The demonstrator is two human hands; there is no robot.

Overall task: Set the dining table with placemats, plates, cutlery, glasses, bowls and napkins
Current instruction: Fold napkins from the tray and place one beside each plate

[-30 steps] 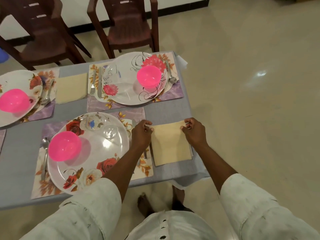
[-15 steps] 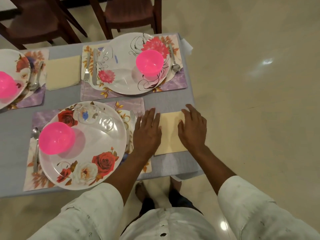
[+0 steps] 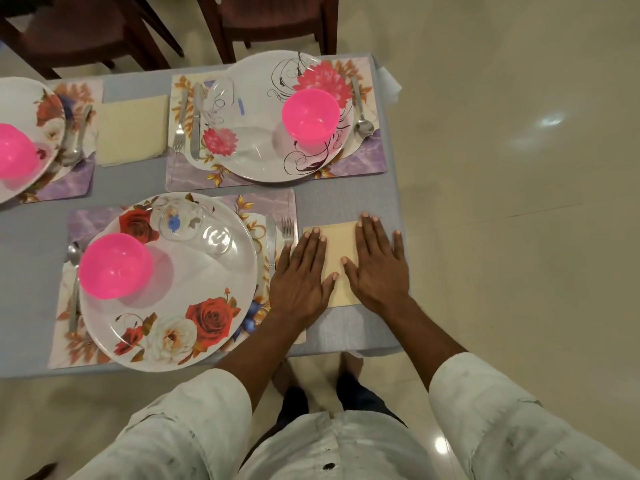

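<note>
Both hands, left hand (image 3: 300,278) and right hand (image 3: 377,268), press flat on napkin (image 3: 341,249).

Both hands (image 3: 341,268) flat, fingers straight

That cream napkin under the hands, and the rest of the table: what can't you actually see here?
Head view only:
- Napkin: both edges covered by the left hand and right hand.
- Left plate and its pink bowl: cut off by the frame edge.
- Chairs: cropped at the top.
- Near fork: handle hidden under the left hand.
</note>
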